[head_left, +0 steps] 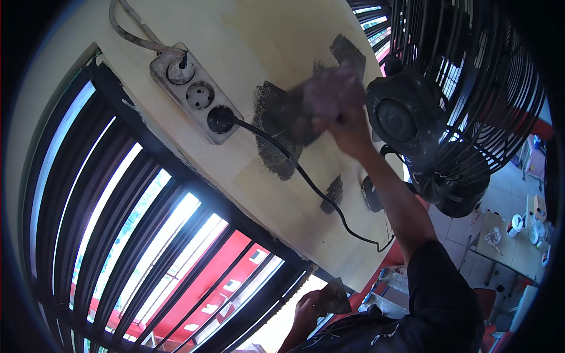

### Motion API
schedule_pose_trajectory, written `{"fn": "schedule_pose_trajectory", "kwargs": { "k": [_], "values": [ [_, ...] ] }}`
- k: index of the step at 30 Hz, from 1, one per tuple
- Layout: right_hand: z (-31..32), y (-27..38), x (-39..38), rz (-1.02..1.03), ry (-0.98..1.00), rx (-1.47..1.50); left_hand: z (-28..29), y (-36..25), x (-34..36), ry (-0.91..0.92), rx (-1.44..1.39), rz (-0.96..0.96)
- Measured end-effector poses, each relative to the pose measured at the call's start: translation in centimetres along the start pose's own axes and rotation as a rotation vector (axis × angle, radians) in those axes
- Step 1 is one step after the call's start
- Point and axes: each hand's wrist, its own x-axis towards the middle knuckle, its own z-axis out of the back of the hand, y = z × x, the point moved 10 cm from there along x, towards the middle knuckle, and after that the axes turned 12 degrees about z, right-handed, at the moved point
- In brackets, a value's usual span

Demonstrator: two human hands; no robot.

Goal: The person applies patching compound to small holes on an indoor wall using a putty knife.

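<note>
My right arm reaches up to the cream wall. My right hand is blurred by motion, its fingers closed round a flat, dark, scraper-like blade that overlaps a rough dark grey patch. Another grey patch lies above the hand, and a smaller one below it. Low in the view, away from the wall patches, my left hand grips a thin dark flat plate. What kind of plate it is, I cannot make out.
A dirty white power strip with two plugs is on the wall; its black cable runs down past the patches. A large black fan stands close to my right hand. Dark window bars fill the left; a table is far right.
</note>
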Motion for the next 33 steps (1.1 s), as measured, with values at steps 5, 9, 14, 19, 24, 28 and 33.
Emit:
{"fn": "schedule_pose_trajectory", "kwargs": {
  "k": [5, 9, 14, 19, 24, 28, 33],
  "values": [
    [-1.4, -2.1, -0.2, -0.599, -0.247, 0.845, -0.9, -2.0, -1.0, 0.015, 0.37, -0.364],
    [-1.3, -5.4, 1.0, -0.695, -0.113, 0.624, -0.6, 0.1, 0.2, 0.017, -0.096, 0.058],
    [-5.3, -8.3, -4.0, -0.943, -0.116, 1.029, -0.6, 0.2, 0.1, 0.001, -0.155, 0.084],
    [0.3, -2.2, -1.6, -0.586, -0.228, 0.773, -0.1, 0.6, 0.2, 0.001, -0.148, 0.08],
    [-2.8, 0.2, -1.5, -0.711, -0.049, 1.093, -0.2, -1.0, -0.4, -0.002, 0.101, -0.078],
    [-0.7, -2.2, 2.5, -0.551, -0.164, 0.712, 0.1, 0.1, -0.3, 0.032, -0.106, 0.087],
    [-5.7, -6.5, -1.0, -0.754, -0.356, 0.996, -0.3, -0.8, -0.2, 0.016, -0.046, -0.016]
  ]
}}
